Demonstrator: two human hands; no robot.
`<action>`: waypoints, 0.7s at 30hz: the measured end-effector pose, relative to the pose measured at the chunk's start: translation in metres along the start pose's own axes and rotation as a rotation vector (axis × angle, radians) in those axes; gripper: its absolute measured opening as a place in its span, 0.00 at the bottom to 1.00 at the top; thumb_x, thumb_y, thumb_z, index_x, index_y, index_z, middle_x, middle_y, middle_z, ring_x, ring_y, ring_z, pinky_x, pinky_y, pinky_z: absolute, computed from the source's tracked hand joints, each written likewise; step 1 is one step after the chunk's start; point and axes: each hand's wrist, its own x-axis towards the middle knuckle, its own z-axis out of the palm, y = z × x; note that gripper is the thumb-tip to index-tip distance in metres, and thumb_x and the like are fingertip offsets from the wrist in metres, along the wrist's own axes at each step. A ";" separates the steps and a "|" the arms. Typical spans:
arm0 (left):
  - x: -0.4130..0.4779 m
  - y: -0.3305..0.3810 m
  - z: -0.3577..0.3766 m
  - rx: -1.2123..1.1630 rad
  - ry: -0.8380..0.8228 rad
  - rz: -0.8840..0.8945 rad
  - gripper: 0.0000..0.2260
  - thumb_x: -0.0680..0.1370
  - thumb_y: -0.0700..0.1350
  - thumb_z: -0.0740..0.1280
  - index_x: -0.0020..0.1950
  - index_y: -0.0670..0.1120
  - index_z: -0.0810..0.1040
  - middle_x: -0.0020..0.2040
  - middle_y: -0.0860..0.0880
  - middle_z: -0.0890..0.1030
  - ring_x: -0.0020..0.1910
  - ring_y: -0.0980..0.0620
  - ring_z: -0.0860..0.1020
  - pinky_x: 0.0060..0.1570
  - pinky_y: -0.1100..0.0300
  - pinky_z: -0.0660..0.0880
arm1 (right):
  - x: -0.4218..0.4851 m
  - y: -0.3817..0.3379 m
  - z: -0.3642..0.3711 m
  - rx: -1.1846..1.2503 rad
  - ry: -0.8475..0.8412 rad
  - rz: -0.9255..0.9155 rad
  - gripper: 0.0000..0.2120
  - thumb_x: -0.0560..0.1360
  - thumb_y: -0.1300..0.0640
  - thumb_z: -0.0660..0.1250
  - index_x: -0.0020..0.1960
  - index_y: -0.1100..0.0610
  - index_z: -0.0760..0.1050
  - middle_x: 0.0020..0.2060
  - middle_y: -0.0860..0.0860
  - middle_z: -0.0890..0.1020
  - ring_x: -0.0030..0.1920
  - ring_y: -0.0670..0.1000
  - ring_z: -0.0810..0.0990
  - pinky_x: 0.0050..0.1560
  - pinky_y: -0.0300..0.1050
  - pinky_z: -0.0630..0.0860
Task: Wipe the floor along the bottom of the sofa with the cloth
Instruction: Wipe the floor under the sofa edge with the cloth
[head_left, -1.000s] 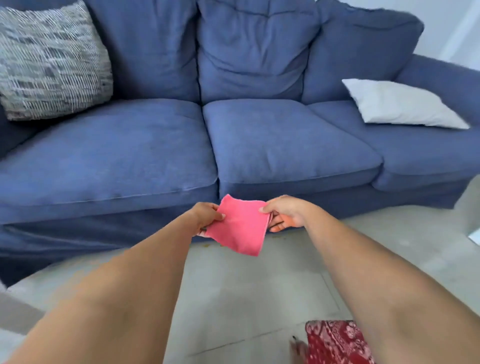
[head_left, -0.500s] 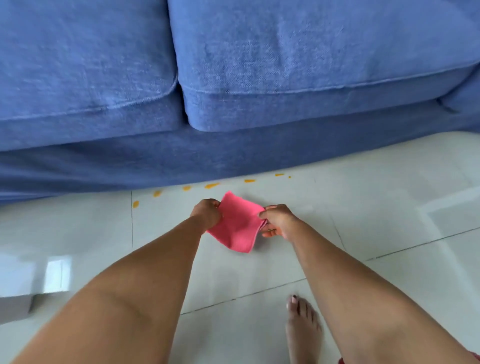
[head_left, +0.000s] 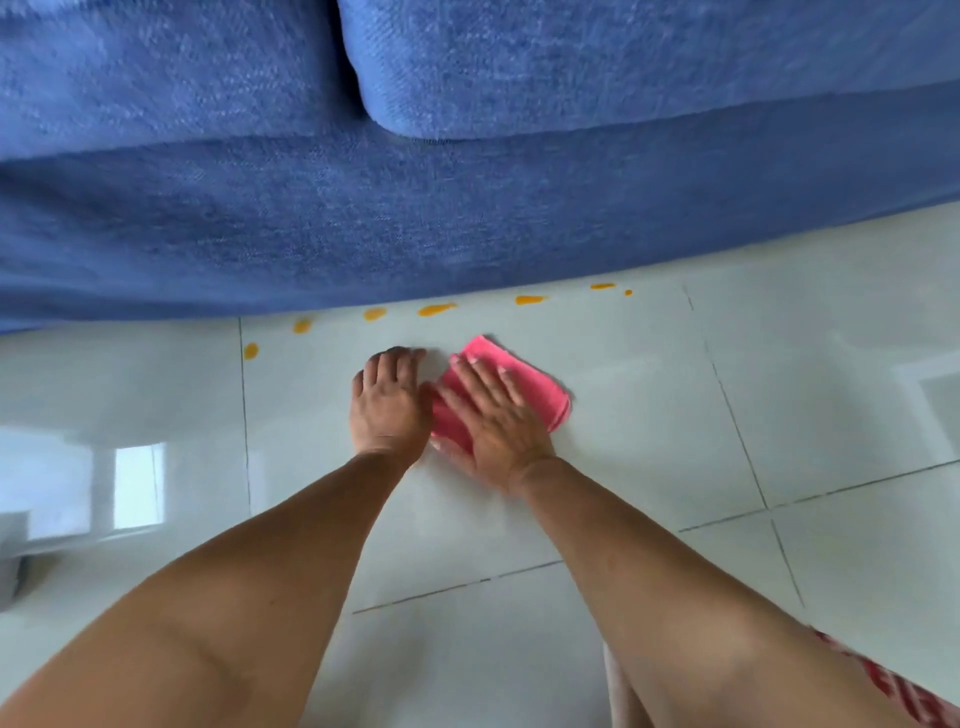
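Note:
A pink cloth (head_left: 535, 387) lies folded flat on the pale tiled floor (head_left: 649, 395), a short way in front of the blue sofa's (head_left: 467, 218) skirt. My right hand (head_left: 493, 415) rests palm down on the cloth with fingers spread, covering its left half. My left hand (head_left: 389, 400) lies flat on the bare tile just left of the cloth, touching its edge, fingers apart. A row of orange spots (head_left: 436, 309) runs along the floor at the foot of the sofa, beyond both hands.
Dark grout lines (head_left: 727, 405) cross the glossy tiles. A grey object (head_left: 13, 566) sits at the left edge. Red patterned fabric (head_left: 893, 686) and part of my leg show at the bottom right.
Both hands lowered the cloth from the air to the floor. The left hand let go and lies on the tile; the right hand now presses flat on the cloth. The view dropped closer.

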 end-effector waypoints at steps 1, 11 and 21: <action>0.002 -0.001 0.004 0.012 0.002 0.024 0.21 0.76 0.47 0.63 0.68 0.46 0.72 0.66 0.43 0.75 0.65 0.41 0.70 0.65 0.48 0.65 | -0.009 0.001 0.010 -0.037 -0.045 -0.028 0.33 0.78 0.34 0.51 0.79 0.49 0.57 0.80 0.53 0.55 0.80 0.55 0.49 0.77 0.59 0.45; 0.006 0.008 0.035 0.048 -0.008 -0.055 0.30 0.80 0.57 0.48 0.79 0.45 0.53 0.80 0.43 0.54 0.79 0.44 0.48 0.76 0.43 0.45 | -0.043 0.149 -0.001 0.086 0.022 0.932 0.30 0.77 0.35 0.42 0.78 0.37 0.46 0.80 0.55 0.44 0.79 0.56 0.40 0.74 0.68 0.39; 0.007 0.011 0.037 0.091 0.008 -0.072 0.31 0.79 0.58 0.48 0.79 0.46 0.52 0.80 0.45 0.53 0.79 0.45 0.47 0.76 0.43 0.45 | 0.111 0.153 -0.031 0.255 0.120 0.862 0.27 0.82 0.49 0.45 0.80 0.53 0.52 0.80 0.51 0.54 0.80 0.54 0.47 0.76 0.62 0.40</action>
